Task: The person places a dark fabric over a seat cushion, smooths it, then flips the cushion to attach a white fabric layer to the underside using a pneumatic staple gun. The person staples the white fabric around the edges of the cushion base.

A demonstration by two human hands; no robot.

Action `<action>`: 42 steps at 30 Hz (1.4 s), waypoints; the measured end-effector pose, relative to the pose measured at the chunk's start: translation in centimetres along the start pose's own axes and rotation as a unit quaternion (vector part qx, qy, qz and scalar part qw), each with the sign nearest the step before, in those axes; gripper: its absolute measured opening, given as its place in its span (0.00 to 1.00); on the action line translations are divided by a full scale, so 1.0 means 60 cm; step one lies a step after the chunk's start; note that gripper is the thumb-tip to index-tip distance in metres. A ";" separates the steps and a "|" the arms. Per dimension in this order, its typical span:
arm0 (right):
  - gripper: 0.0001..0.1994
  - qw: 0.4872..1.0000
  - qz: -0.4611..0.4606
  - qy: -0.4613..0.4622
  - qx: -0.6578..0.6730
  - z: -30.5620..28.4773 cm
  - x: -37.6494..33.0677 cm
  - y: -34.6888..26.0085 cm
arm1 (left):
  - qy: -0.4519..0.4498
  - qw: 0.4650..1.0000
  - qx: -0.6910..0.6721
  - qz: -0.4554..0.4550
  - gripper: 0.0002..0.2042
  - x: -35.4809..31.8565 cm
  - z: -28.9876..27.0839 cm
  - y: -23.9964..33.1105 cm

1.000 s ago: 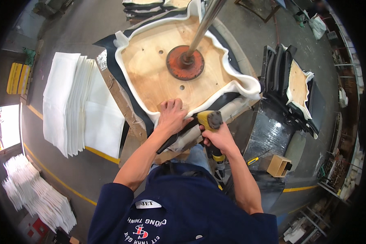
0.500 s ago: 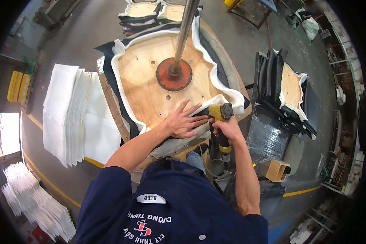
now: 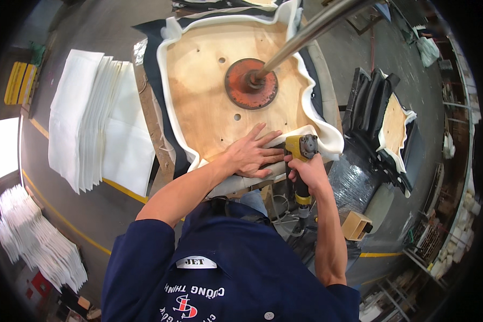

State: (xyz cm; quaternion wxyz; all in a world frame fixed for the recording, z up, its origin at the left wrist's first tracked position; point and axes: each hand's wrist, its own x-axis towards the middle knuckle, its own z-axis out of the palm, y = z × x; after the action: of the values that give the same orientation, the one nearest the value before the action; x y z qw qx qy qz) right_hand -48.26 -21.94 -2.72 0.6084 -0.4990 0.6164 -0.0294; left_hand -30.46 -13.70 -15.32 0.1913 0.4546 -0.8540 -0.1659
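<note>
In front of me lies a plywood seat panel (image 3: 198, 102), its edges wrapped by white padding (image 3: 172, 112) and dark cover fabric (image 3: 154, 80). A round red clamp pad (image 3: 241, 96) on a metal rod (image 3: 316, 29) presses on the panel's middle. My left hand (image 3: 252, 154) lies flat with fingers spread on the near edge, holding the folded material down. A yellow and black pneumatic staple gun (image 3: 295, 147) is gripped in my right hand (image 3: 309, 170). Its nose meets the near edge, right beside my left fingertips; the exact contact is hidden.
Stacked white foam sheets (image 3: 80, 118) stand to the left, with another white stack (image 3: 40, 236) at lower left. To the right are black covers (image 3: 370, 102) with a padded plywood panel (image 3: 394, 123). A small wooden box (image 3: 355, 225) sits near my right forearm. An air hose (image 3: 284, 214) hangs below the gun.
My view has shifted, so the panel and clamp pad appear further right and higher. Both hands stay at the near edge, with the staple gun still beside my left fingers.
</note>
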 end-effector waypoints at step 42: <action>0.10 0.997 0.024 -0.026 -0.067 0.005 0.017 0.000 | -0.020 0.998 0.052 -0.032 0.27 0.013 0.003 0.010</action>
State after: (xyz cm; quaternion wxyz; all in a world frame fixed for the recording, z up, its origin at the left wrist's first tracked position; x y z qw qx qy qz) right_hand -47.79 -22.43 -3.56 0.5902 -0.5244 0.6124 0.0396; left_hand -31.37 -14.04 -15.03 0.1446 0.4873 -0.8503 -0.1366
